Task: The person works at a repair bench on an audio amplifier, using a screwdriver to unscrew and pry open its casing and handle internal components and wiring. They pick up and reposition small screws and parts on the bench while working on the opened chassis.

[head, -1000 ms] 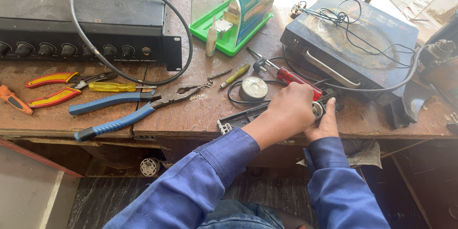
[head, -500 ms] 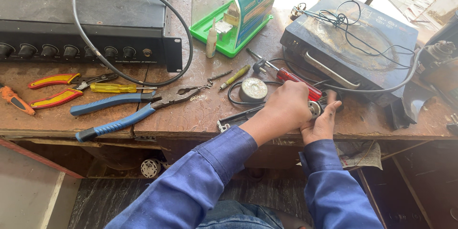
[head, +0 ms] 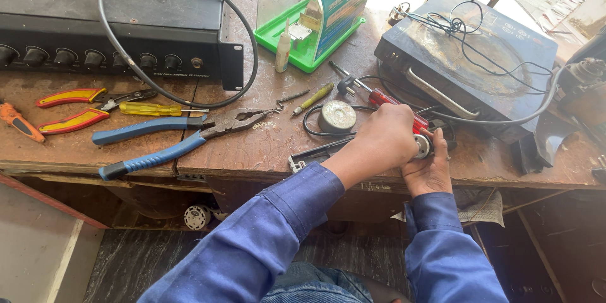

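small round metal part [head: 421, 146], workbench [head: 265, 145] front edge: clenched in left hand [head: 385, 139], cupped by right hand [head: 429, 170]; drop risked if grip slackens.

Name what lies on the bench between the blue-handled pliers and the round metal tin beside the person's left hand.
In the head view, between the blue-handled pliers and the round tin, lies a small yellow-handled screwdriver, slanted; the left hand is beyond the tin.
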The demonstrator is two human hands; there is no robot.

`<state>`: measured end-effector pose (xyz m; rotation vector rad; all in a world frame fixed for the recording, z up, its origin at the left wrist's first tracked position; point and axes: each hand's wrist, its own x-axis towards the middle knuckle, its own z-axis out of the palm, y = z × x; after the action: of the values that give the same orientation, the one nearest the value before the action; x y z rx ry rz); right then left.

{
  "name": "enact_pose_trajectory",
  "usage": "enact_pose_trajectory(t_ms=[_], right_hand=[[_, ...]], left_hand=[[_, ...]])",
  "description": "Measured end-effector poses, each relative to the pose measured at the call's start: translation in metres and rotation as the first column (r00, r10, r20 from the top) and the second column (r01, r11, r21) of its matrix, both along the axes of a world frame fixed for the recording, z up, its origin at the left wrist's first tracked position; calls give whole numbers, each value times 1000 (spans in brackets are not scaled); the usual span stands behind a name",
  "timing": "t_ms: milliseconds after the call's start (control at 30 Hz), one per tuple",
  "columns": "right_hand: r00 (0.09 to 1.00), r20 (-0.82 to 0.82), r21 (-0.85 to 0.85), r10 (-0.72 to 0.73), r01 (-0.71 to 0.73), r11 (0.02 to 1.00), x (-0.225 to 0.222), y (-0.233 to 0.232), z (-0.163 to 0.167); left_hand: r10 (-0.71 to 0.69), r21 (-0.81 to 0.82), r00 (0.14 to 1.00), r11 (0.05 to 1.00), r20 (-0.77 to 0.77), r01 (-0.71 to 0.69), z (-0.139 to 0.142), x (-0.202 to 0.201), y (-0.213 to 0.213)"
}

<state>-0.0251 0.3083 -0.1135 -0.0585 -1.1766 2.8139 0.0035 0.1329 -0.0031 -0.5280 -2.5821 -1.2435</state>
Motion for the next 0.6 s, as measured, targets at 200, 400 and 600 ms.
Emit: enact_pose_trajectory(t_ms=[200, 400, 600], right_hand=[[996, -46, -35, 71, -73, 997, 11, -1, 12], [998, -47, -29, 40, -41, 999, 16, -5, 17], [996, -64, 9, 56, -56, 998, 16, -6, 16]], left_hand=[[-6, 54, 999, 999, 41, 4, -3, -4, 2], [16, 92, 999, 996, 41, -19, 0, -5, 4], [8, 61, 985, 998, 174, -19, 9, -5, 1]])
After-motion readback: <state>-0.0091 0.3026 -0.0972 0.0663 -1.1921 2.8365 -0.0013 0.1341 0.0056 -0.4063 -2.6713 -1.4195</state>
